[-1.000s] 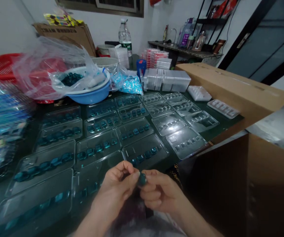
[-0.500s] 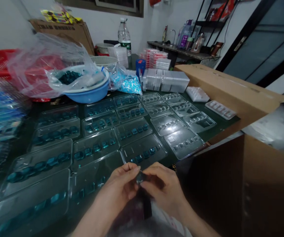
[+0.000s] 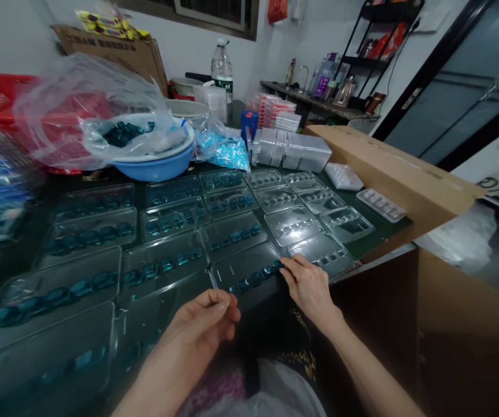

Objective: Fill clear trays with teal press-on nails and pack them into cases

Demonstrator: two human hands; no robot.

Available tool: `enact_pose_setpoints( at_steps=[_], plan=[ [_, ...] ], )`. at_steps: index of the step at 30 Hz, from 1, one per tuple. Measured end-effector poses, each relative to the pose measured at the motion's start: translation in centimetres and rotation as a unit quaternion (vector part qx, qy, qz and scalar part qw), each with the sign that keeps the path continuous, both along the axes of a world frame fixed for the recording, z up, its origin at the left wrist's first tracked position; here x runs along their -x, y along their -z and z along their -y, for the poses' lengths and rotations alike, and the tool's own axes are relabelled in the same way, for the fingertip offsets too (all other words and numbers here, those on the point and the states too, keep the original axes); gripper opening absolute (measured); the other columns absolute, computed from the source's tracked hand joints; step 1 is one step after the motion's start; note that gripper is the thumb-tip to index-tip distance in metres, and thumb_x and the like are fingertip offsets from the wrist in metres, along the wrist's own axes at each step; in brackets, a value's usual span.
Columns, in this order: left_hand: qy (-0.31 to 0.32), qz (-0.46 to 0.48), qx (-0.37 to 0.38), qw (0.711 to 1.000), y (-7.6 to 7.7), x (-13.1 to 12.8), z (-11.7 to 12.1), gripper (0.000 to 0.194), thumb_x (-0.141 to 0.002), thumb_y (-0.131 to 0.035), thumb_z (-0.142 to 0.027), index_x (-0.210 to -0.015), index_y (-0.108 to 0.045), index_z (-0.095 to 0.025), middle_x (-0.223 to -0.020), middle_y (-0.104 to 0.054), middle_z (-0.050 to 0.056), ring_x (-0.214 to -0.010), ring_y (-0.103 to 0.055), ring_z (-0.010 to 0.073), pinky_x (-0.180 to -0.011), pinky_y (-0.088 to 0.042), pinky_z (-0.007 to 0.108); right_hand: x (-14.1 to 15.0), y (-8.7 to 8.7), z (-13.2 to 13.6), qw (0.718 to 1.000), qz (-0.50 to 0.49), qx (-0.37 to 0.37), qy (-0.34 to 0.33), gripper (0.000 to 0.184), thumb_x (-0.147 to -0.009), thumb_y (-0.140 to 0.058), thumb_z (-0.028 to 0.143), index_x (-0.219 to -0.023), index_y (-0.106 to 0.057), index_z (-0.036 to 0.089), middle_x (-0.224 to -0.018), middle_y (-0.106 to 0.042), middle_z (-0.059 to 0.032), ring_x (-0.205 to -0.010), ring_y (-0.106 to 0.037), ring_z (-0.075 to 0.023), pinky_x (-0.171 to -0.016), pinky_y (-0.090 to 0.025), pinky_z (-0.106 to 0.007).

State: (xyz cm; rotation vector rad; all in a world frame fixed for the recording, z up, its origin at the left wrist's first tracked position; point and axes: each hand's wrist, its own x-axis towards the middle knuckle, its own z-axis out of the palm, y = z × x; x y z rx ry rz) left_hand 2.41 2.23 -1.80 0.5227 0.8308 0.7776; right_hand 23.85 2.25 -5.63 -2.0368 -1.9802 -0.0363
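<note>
My right hand (image 3: 311, 285) reaches to the right end of a row in a clear plastic tray (image 3: 232, 267). Its thumb and fingers pinch a small teal translucent piece (image 3: 278, 265) there, partly covered by the fingertips. More teal pieces (image 3: 256, 278) sit in the same row, left of the fingers. Nearer to me, my left hand (image 3: 204, 327) hovers over the table's front edge, thumb pressed against curled fingers; whatever may be inside them is hidden. Several similar trays with teal pieces (image 3: 168, 264) stretch out to the left.
Clear trays without teal pieces (image 3: 295, 226) lie to the right. A blue basin (image 3: 158, 168) with a plastic bag and teal pieces stands behind, beside a bag of bright blue bits (image 3: 232, 152). Stacked clear boxes (image 3: 305, 152) are at the back. An open cardboard box (image 3: 458, 313) flanks my right.
My hands have parted. The right one has moved forward and right from the left hand to the tray row, while the left stays near the front edge, slightly further left.
</note>
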Motion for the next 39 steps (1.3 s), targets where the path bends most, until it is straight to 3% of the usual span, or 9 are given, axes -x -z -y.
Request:
enact_pose_setpoints(
  at_steps=[4, 9, 15, 20, 23, 27, 29, 34, 39],
  plan=[
    [-0.008, 0.002, 0.004, 1.000, 0.2, 0.2, -0.3, 0.006, -0.071, -0.059, -0.015, -0.074, -0.061, -0.011, -0.082, -0.056, 0.008, -0.071, -0.052, 0.0158, -0.054, -0.038, 0.024, 0.2, -0.3, 0.0, 0.998, 0.058, 0.021, -0.033, 0.026, -0.087, -0.035, 0.022, -0.106, -0.053, 0.024, -0.084, -0.056, -0.0028, -0.066, -0.055, -0.0141, -0.056, -0.035, -0.024],
    [-0.024, 0.028, 0.026, 0.999, 0.1, 0.0, -0.6, 0.007, -0.072, -0.057, -0.016, -0.073, -0.062, -0.011, -0.083, -0.057, 0.008, -0.076, -0.054, 0.0184, -0.057, -0.041, 0.026, 0.3, -0.8, -0.5, 0.996, 0.055, 0.012, -0.069, 0.024, -0.086, -0.038, 0.026, -0.102, -0.056, 0.022, -0.085, -0.054, -0.0043, -0.074, -0.052, -0.0145, -0.060, -0.036, -0.024],
    [-0.074, 0.114, 0.114, 0.984, -0.2, -0.1, -1.0, 0.024, -0.078, -0.048, -0.027, -0.089, -0.061, -0.009, -0.098, -0.057, 0.015, -0.098, -0.051, 0.0294, -0.070, -0.044, 0.034, 0.0, 0.3, -1.1, 0.996, 0.013, -0.017, -0.082, 0.018, -0.084, -0.044, 0.024, -0.091, -0.060, 0.020, -0.077, -0.054, -0.0043, -0.074, -0.052, -0.0153, -0.062, -0.038, -0.024],
    [-0.052, 0.184, 0.131, 0.973, -0.1, 0.3, -1.0, 0.038, -0.080, -0.043, -0.037, -0.105, -0.054, -0.011, -0.114, -0.051, 0.017, -0.108, -0.045, 0.0306, -0.081, -0.041, 0.039, 0.0, 0.0, -0.3, 0.996, -0.033, -0.051, -0.058, 0.035, -0.081, -0.048, 0.029, -0.114, -0.049, 0.017, -0.078, -0.056, -0.0060, -0.070, -0.053, -0.0175, -0.061, -0.040, -0.028],
    [-0.050, 0.172, 0.116, 0.977, -0.5, -0.1, -0.6, 0.039, -0.080, -0.043, -0.041, -0.103, -0.056, -0.012, -0.110, -0.055, 0.015, -0.105, -0.048, 0.0283, -0.082, -0.040, 0.040, 1.7, -1.5, 1.1, 0.988, -0.102, -0.092, -0.073, 0.040, -0.082, -0.046, 0.028, -0.120, -0.043, 0.017, -0.082, -0.056, -0.0067, -0.070, -0.054, -0.0166, -0.066, -0.042, -0.029],
    [-0.047, 0.141, 0.078, 0.986, -1.4, -0.9, 0.0, 0.034, -0.077, -0.046, -0.043, -0.089, -0.062, -0.015, -0.095, -0.062, 0.011, -0.098, -0.052, 0.0241, -0.082, -0.042, 0.037, 5.7, -3.2, 2.8, 0.959, -0.188, -0.059, -0.204, 0.027, -0.084, -0.042, 0.020, -0.108, -0.054, 0.022, -0.088, -0.056, -0.0055, -0.077, -0.054, -0.0145, -0.068, -0.043, -0.026],
    [-0.045, 0.131, 0.063, 0.988, -1.9, -1.2, 0.2, 0.032, -0.076, -0.047, -0.042, -0.083, -0.064, -0.016, -0.090, -0.063, 0.010, -0.096, -0.053, 0.0217, -0.083, -0.042, 0.034, 7.1, -3.2, 3.1, 0.950, -0.204, -0.047, -0.231, 0.024, -0.083, -0.041, 0.016, -0.101, -0.057, 0.021, -0.090, -0.057, -0.0055, -0.082, -0.054, -0.0153, -0.071, -0.044, -0.026],
    [-0.039, 0.118, 0.035, 0.992, -1.9, -1.2, 0.7, 0.034, -0.076, -0.047, -0.043, -0.081, -0.066, -0.015, -0.088, -0.063, 0.010, -0.092, -0.054, 0.0215, -0.085, -0.040, 0.033, 7.6, -2.0, 3.2, 0.938, -0.264, -0.081, -0.212, 0.019, -0.081, -0.044, 0.014, -0.092, -0.059, 0.019, -0.085, -0.058, -0.0062, -0.084, -0.052, -0.0166, -0.073, -0.042, -0.029],
    [0.020, 0.012, -0.038, 0.999, -0.9, -0.7, 1.5, 0.027, -0.077, -0.052, -0.028, -0.099, -0.061, -0.016, -0.085, -0.063, 0.007, -0.081, -0.055, 0.0179, -0.081, -0.039, 0.031, 7.2, -2.1, 3.1, 0.893, -0.417, -0.033, -0.164, 0.008, -0.077, -0.049, 0.017, -0.070, -0.053, 0.018, -0.067, -0.049, 0.0003, -0.062, -0.048, -0.0105, -0.055, -0.038, -0.022]
  ],
)
